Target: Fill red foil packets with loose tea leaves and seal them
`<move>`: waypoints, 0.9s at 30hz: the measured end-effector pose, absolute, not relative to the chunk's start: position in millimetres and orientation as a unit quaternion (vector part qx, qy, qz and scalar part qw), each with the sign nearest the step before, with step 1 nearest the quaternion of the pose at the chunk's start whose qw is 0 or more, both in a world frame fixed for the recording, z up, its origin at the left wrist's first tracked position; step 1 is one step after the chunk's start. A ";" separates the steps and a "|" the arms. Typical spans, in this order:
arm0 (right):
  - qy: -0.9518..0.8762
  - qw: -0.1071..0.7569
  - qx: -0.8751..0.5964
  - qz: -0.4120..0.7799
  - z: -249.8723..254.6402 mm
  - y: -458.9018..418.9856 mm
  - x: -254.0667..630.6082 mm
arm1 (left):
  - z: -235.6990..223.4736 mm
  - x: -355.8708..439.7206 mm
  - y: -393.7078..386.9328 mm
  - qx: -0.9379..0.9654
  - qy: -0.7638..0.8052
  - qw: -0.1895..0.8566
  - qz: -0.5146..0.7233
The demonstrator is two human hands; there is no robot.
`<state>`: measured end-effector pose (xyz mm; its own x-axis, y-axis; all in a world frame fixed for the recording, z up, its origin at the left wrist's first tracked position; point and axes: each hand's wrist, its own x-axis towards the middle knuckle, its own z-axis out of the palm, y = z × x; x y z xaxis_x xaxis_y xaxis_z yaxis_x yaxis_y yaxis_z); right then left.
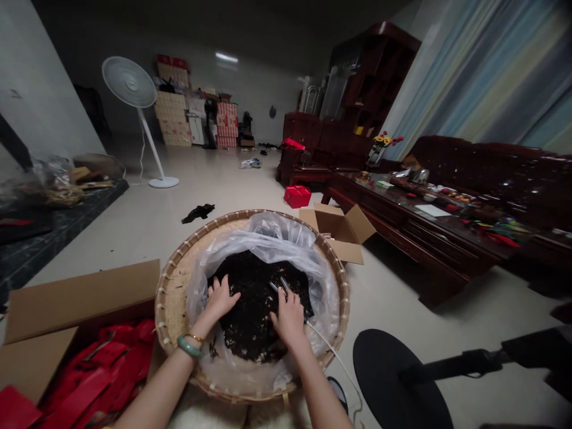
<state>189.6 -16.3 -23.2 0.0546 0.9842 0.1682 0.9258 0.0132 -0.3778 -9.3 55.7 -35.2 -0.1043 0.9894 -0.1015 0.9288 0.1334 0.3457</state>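
In front of me a round woven bamboo tray (179, 280) bears a clear plastic bag (272, 238), spread open. Inside it lies a heap of black, crumbly-looking material (250, 322) with pale flecks, its kind unclear. My left hand (220, 300), with a jade bangle on the wrist, rests at the heap's left side, fingers spread and holding nothing. On the right side, my right hand (289, 313) is closed around slim silvery tweezers (279, 285), whose two tips point away from me. A white cord (330, 348) runs from beside that hand over the tray's rim.
At left stands a cardboard box (84, 292) full of red packets (107, 363). Another open carton (342, 229) sits beyond the tray, near a dark wooden table (402, 220). A black round stand base (393, 375) is close on the right. A white fan (152, 137) stands farther back.
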 end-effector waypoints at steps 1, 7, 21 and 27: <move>-0.680 0.182 -0.707 0.067 -23.9 -13.7 194.6 | -35.7 -9.3 54.7 0.656 0.731 0.166 0.082; -0.637 0.153 -0.754 0.043 -27.3 -2.0 212.0 | -32.3 -2.8 35.5 0.692 0.696 0.191 0.020; -0.654 0.246 -0.707 0.110 -37.1 -3.2 271.7 | -18.1 21.2 18.8 0.752 0.639 0.147 0.068; -0.616 0.261 -0.733 0.122 -24.1 -8.7 277.9 | 27.5 19.5 51.4 0.723 0.651 -0.023 0.230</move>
<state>277.9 -8.7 -24.1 0.2109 0.9669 0.1434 0.8398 -0.1042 -0.5329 19.5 51.4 27.5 0.0477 0.9306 0.3630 0.9520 -0.1523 0.2653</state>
